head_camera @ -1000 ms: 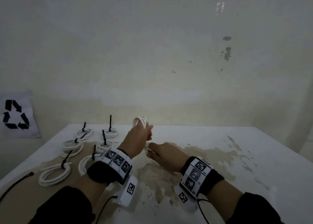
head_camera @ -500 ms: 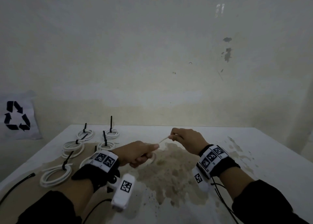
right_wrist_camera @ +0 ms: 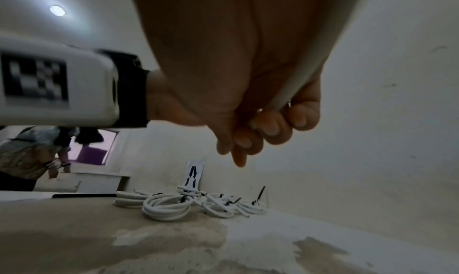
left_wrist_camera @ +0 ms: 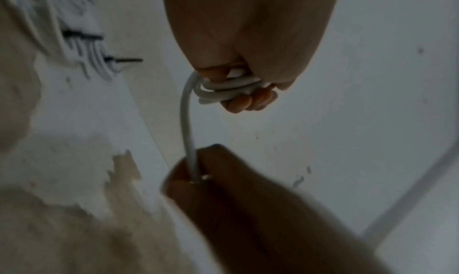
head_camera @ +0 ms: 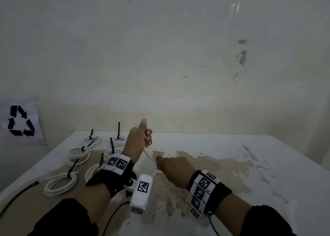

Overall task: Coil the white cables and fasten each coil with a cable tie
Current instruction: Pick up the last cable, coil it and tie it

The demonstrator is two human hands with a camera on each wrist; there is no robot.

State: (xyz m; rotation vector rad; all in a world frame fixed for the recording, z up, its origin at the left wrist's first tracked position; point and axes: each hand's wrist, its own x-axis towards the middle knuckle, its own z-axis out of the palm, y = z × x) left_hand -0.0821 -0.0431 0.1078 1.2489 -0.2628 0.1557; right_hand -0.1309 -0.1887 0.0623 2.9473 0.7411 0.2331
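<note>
At the far left, a white sheet with a black recycling symbol (head_camera: 20, 121) hangs on the wall. Next to it, on the left part of the stained white tabletop (head_camera: 232, 164), lie six finished coils of white round cable (head_camera: 60, 183), each bound with a black plastic cable tie (head_camera: 72, 166) whose tail sticks up. A thin black wire (head_camera: 17, 196) runs along the near left edge.

Just right of the coils, the left hand (head_camera: 137, 141) is raised above the tabletop, its fingers (left_wrist_camera: 244, 101) clenched around several small loops of the white cable being wound (left_wrist_camera: 223, 89). From that bundle one free strand drops down and to the right into the right hand (head_camera: 174, 169), which sits lower and nearer, close over the tabletop. Its thumb and curled fingers (right_wrist_camera: 301, 113) pinch the strand near its end, where bare metal shows. The two hands are close together but not touching, joined only by the short taut stretch of cable.
</note>
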